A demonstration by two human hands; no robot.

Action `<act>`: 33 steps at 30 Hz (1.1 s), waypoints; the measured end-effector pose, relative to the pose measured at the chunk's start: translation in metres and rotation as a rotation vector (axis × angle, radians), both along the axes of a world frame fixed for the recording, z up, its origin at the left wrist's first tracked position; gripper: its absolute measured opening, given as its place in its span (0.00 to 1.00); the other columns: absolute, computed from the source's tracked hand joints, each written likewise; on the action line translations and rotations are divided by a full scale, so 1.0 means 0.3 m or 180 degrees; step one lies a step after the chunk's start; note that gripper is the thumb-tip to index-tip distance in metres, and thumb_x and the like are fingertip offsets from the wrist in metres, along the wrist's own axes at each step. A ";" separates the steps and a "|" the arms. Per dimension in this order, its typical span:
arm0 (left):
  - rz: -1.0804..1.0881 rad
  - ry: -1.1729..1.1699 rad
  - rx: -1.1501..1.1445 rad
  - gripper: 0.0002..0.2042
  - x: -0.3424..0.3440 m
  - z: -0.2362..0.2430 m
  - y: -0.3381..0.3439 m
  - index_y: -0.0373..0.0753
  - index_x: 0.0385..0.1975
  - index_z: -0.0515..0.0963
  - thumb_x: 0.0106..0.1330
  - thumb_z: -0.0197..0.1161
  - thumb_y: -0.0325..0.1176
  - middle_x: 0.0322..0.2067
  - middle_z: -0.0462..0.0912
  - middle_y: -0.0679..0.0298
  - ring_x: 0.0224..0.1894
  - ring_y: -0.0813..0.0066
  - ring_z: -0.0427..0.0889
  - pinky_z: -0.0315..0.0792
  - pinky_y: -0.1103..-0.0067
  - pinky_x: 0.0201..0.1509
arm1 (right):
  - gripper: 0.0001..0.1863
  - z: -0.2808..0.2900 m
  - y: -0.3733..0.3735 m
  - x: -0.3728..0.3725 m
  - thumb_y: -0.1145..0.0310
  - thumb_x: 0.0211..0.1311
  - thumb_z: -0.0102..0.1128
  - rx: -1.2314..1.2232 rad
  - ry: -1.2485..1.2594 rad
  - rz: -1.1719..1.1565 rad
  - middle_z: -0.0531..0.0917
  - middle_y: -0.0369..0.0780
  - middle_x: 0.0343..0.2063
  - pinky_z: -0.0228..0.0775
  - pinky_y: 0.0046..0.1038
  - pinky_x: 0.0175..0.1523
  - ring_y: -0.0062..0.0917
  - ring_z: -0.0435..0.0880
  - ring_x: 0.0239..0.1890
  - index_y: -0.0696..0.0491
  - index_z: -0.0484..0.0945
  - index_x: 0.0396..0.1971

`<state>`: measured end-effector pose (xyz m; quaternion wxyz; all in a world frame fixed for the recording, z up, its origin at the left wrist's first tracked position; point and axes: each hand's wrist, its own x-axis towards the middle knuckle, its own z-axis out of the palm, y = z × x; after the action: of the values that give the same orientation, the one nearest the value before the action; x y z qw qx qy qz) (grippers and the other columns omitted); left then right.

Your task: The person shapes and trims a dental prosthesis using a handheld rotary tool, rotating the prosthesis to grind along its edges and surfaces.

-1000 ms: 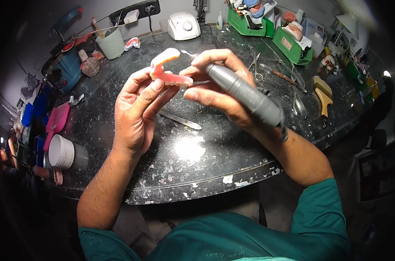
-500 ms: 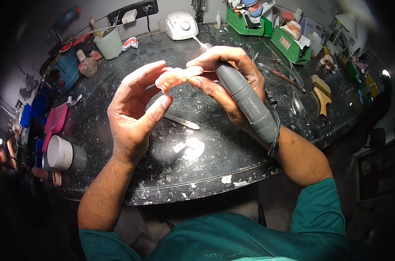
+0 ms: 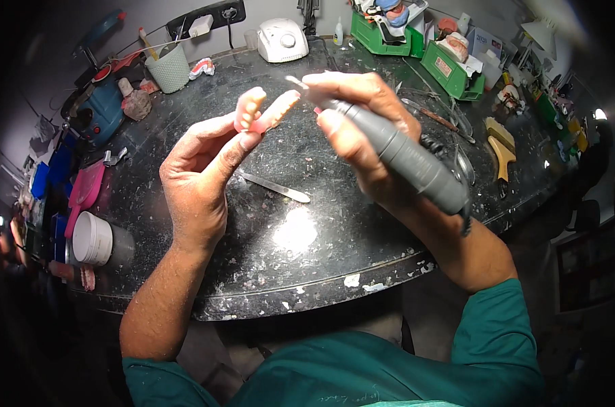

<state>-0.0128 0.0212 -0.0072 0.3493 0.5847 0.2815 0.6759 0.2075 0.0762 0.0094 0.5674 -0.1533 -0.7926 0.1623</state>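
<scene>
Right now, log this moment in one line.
left hand: holds denture | right hand: grips grey handpiece | nearby: flat tool on black bench

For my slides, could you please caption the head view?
Left fingers hold a pink curved denture; right fingers grip a grey cylindrical handpiece.

We see a horseshoe-shaped denture (image 3: 279, 112), its base pink, with pale ivory teeth along both arms. It is held above the black table (image 3: 348, 234), its curve pinched between thumb and fingers of the left hand (image 3: 197, 166), both arms rising and the right one leaning outward. We also see a dark grey, cylindrical handpiece (image 3: 406, 156) set slantwise in the right hand (image 3: 370, 163), its thick rear end lower and to the right, a dark cord beside it. Its blurred tip points up and left, near the denture's right arm; we cannot tell whether they touch.
</scene>
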 end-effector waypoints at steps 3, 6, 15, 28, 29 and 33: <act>-0.0192 -0.0275 -0.0135 0.08 0.003 0.004 0.001 0.30 0.44 0.80 0.67 0.65 0.19 0.44 0.86 0.54 0.51 0.66 0.86 0.80 0.70 0.60 | 0.23 -0.043 0.007 -0.040 0.81 0.53 0.67 0.0162 0.0268 0.0474 0.82 0.49 0.52 0.73 0.29 0.59 0.28 0.81 0.56 0.58 0.79 0.52; -0.0380 -0.0559 -0.0251 0.06 0.000 0.000 0.004 0.30 0.43 0.79 0.68 0.64 0.20 0.44 0.86 0.52 0.50 0.64 0.87 0.82 0.66 0.60 | 0.25 -0.029 -0.002 -0.044 0.82 0.47 0.72 0.0383 0.0115 0.0407 0.82 0.52 0.53 0.74 0.30 0.59 0.31 0.83 0.55 0.57 0.80 0.50; -0.0451 -0.0666 -0.0330 0.05 0.008 -0.004 0.004 0.31 0.42 0.77 0.70 0.63 0.22 0.45 0.85 0.52 0.50 0.61 0.87 0.82 0.63 0.60 | 0.23 -0.024 0.025 -0.047 0.81 0.47 0.72 0.1015 -0.0076 0.0295 0.85 0.42 0.41 0.68 0.49 0.67 0.43 0.82 0.59 0.58 0.82 0.47; -0.0450 -0.0725 -0.0368 0.05 0.006 -0.003 -0.006 0.31 0.43 0.77 0.70 0.62 0.22 0.45 0.85 0.52 0.50 0.61 0.87 0.81 0.63 0.61 | 0.24 -0.026 0.005 -0.048 0.81 0.46 0.72 0.0875 -0.0275 0.0257 0.84 0.41 0.39 0.56 0.59 0.71 0.45 0.81 0.60 0.53 0.81 0.47; -0.0450 -0.0728 -0.0369 0.05 0.009 -0.002 -0.006 0.31 0.43 0.77 0.70 0.62 0.22 0.45 0.85 0.52 0.50 0.61 0.87 0.81 0.63 0.61 | 0.24 -0.032 0.009 -0.049 0.81 0.46 0.72 0.0883 -0.0211 0.0252 0.84 0.41 0.40 0.56 0.60 0.71 0.45 0.81 0.60 0.53 0.80 0.48; -0.0513 -0.0809 -0.0422 0.05 0.014 -0.002 -0.003 0.32 0.42 0.77 0.70 0.63 0.23 0.45 0.85 0.53 0.50 0.61 0.87 0.81 0.64 0.61 | 0.23 -0.044 0.011 -0.061 0.78 0.44 0.73 0.0775 -0.0007 0.0060 0.85 0.40 0.41 0.58 0.59 0.70 0.42 0.81 0.61 0.49 0.83 0.45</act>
<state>-0.0086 0.0204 -0.0078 0.4730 0.4909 0.2313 0.6941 0.1893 0.0795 -0.0036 0.5793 -0.0760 -0.8085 0.0701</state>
